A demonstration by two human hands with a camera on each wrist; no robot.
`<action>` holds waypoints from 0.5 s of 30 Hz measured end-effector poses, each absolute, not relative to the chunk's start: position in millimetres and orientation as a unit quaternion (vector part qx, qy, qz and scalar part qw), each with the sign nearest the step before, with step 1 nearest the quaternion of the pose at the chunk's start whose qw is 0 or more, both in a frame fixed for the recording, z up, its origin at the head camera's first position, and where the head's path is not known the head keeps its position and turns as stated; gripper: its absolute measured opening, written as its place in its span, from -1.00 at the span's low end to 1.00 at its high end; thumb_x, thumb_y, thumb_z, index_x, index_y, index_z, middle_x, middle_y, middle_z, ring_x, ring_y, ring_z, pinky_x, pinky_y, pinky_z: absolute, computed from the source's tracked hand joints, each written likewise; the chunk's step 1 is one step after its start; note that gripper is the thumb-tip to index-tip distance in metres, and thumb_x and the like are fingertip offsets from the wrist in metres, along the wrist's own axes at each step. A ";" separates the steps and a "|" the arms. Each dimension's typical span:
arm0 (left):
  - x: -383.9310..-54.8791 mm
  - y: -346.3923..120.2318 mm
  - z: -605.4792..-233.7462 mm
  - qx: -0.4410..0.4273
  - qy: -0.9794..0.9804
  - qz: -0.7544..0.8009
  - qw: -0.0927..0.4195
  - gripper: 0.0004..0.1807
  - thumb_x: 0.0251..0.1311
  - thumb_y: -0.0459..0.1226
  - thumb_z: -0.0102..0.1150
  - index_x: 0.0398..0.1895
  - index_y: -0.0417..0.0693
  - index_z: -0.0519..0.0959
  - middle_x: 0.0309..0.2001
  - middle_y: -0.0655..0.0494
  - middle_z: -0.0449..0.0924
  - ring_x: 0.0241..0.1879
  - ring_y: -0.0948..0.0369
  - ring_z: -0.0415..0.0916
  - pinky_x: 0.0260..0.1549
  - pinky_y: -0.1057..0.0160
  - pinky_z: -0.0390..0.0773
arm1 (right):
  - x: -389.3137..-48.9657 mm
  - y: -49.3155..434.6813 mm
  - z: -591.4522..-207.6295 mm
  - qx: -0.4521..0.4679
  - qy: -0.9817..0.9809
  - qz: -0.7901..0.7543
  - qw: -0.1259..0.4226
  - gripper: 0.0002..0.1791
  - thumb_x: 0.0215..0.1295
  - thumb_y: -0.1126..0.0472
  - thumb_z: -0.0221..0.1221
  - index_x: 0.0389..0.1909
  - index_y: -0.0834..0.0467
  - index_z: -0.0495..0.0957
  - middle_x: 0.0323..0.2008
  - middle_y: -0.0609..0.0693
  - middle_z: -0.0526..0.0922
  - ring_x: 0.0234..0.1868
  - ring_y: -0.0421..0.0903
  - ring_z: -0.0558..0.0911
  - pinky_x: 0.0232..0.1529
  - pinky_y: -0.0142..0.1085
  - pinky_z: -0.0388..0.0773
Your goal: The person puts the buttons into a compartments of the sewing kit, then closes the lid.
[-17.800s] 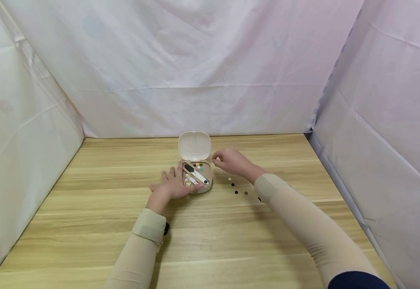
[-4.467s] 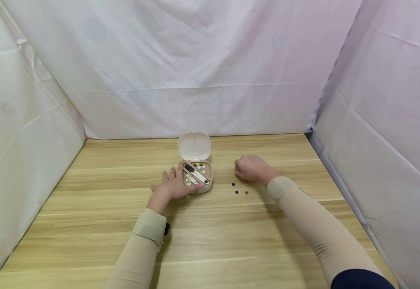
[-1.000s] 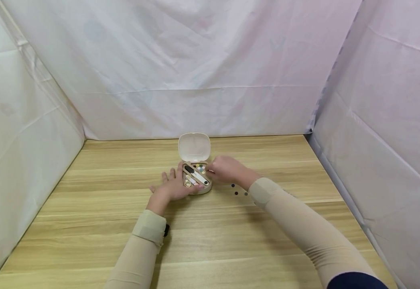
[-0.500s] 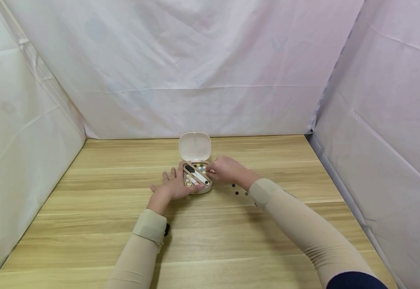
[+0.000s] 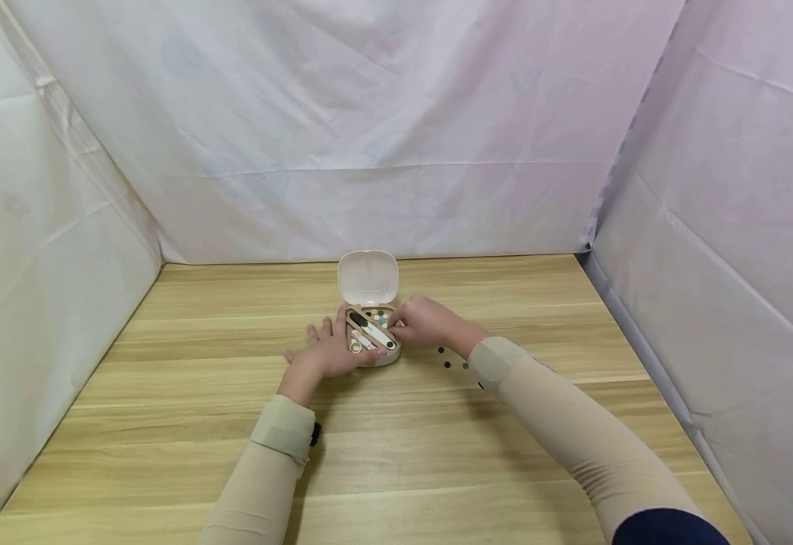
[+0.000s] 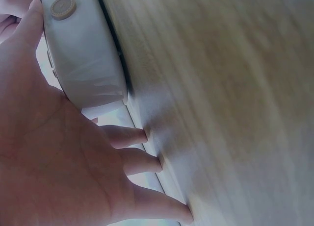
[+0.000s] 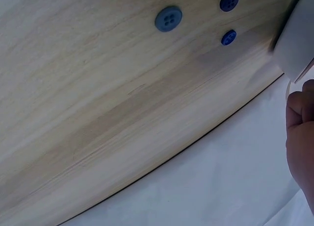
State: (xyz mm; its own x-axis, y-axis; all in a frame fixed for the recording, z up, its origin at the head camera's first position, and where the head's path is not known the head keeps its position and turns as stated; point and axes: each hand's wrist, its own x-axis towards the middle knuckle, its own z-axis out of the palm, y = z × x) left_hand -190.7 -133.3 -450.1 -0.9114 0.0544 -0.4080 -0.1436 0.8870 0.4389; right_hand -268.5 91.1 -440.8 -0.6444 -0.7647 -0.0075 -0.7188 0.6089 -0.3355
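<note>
A small beige sewing box (image 5: 391,356) stands on the wooden table, its lid (image 5: 367,277) raised at the back. Inside lie a white-and-black tool (image 5: 373,330) set diagonally, a ring-shaped piece (image 5: 356,347), and several coloured buttons (image 5: 378,315) in the rear right compartment. My left hand (image 5: 328,353), fingers spread on the table, steadies the box from the left with its thumb along the front wall. Curled fingers of my right hand (image 5: 426,321) reach over the right rim into the button compartment. I cannot tell whether they pinch a button, since the fingertips are hidden.
Right of the box lie loose buttons: a navy one (image 5: 441,350), a dark one (image 5: 447,365) and a grey one (image 5: 466,365). A small dark piece (image 5: 481,385) shows beside the right sleeve. White cloth (image 5: 369,151) hangs behind the table and along both sides.
The light button once on the table is gone from there, and the compartment holds more buttons. My right hand has moved left from the table to the box. The left hand stays put.
</note>
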 end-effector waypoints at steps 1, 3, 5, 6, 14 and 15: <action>-190.7 -133.1 -450.1 -0.024 0.949 0.237 0.209 0.50 0.04 0.66 0.09 0.76 0.18 -0.46 0.75 -0.31 -0.28 0.70 -0.39 -0.45 0.24 -0.87 -0.34 | -268.4 91.3 -440.6 -0.411 0.894 -0.159 0.082 -0.84 0.47 0.20 0.30 -0.12 0.10 0.85 -0.23 0.00 0.88 -0.43 -0.28 0.64 -0.23 -0.37 0.67; -190.7 -132.8 -450.3 -0.024 0.949 0.236 0.208 0.50 0.04 0.66 0.09 0.76 0.18 -0.46 0.75 -0.31 -0.28 0.70 -0.39 -0.45 0.23 -0.87 -0.33 | -268.0 92.3 -439.5 -0.398 0.894 -0.181 0.098 -0.84 0.48 0.20 0.30 -0.11 0.11 0.84 -0.19 0.01 0.88 -0.40 -0.29 0.64 -0.23 -0.40 0.66; -190.7 -132.7 -450.4 -0.024 0.949 0.236 0.207 0.50 0.04 0.66 0.09 0.76 0.18 -0.46 0.75 -0.31 -0.27 0.70 -0.39 -0.44 0.23 -0.87 -0.33 | -267.6 94.1 -438.8 -0.375 0.894 -0.212 0.119 -0.83 0.48 0.19 0.31 -0.09 0.13 0.84 -0.18 0.02 0.87 -0.42 -0.28 0.62 -0.28 -0.41 0.61; -190.7 -132.6 -450.5 -0.024 0.949 0.236 0.207 0.49 0.04 0.66 0.09 0.76 0.18 -0.46 0.75 -0.31 -0.27 0.70 -0.39 -0.44 0.23 -0.87 -0.33 | -267.5 95.3 -438.8 -0.360 0.894 -0.232 0.130 -0.82 0.47 0.18 0.32 -0.08 0.13 0.83 -0.19 0.01 0.86 -0.44 -0.28 0.59 -0.32 -0.41 0.58; -191.5 -133.1 -452.3 -0.023 0.951 0.230 0.205 0.50 0.03 0.68 0.07 0.77 0.17 -0.45 0.75 -0.31 -0.26 0.70 -0.40 -0.43 0.24 -0.87 -0.33 | -266.7 110.0 -439.4 -0.279 0.883 -0.343 0.154 -0.77 0.37 0.11 0.41 -0.04 0.09 0.83 -0.61 -0.15 0.49 -0.56 -0.25 0.36 -0.46 -0.40 0.37; -191.7 -133.2 -452.6 -0.024 0.951 0.230 0.205 0.50 0.02 0.68 0.06 0.77 0.18 -0.45 0.75 -0.30 -0.26 0.70 -0.40 -0.43 0.24 -0.87 -0.33 | -266.3 112.6 -438.8 -0.275 0.881 -0.353 0.153 -0.77 0.37 0.11 0.41 -0.04 0.11 0.83 -0.63 -0.15 0.45 -0.57 -0.24 0.35 -0.45 -0.39 0.36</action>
